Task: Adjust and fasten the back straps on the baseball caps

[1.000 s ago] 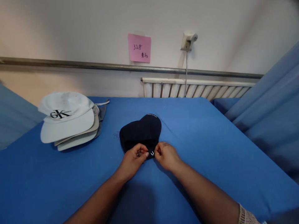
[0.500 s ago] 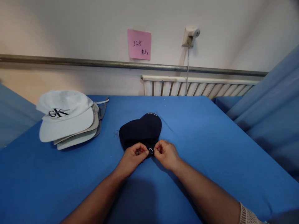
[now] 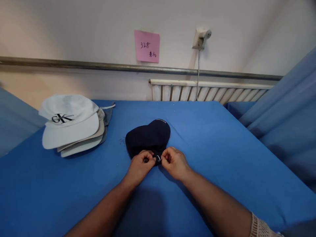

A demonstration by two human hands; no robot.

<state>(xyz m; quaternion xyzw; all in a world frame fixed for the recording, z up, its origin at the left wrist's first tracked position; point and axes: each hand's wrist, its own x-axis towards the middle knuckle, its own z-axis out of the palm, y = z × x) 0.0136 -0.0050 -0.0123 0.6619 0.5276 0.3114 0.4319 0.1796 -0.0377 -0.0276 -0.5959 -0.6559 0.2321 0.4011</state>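
A dark navy cap [image 3: 148,138] lies on the blue-covered table, its brim pointing away from me and white lettering along the brim's edge. At its near end, a strap with a pale metal buckle [image 3: 158,158] shows between my hands. My left hand [image 3: 142,164] pinches the strap left of the buckle, thumb and forefinger together. On the other side my right hand [image 3: 175,162] pinches the strap close to the buckle. The fingertips partly cover the strap, so its exact ends are hidden.
To the left sits a stack of caps, topped by a white cap [image 3: 70,121] with black letters. Behind the blue table [image 3: 222,148] are a radiator [image 3: 182,92], a metal rail [image 3: 98,65], a pink note [image 3: 147,46] and a plugged socket [image 3: 199,39]. Blue curtains [image 3: 291,115] hang right.
Both hands have shifted very slightly left with the buckle, which looks turned a little. The cap's body has hardly moved.
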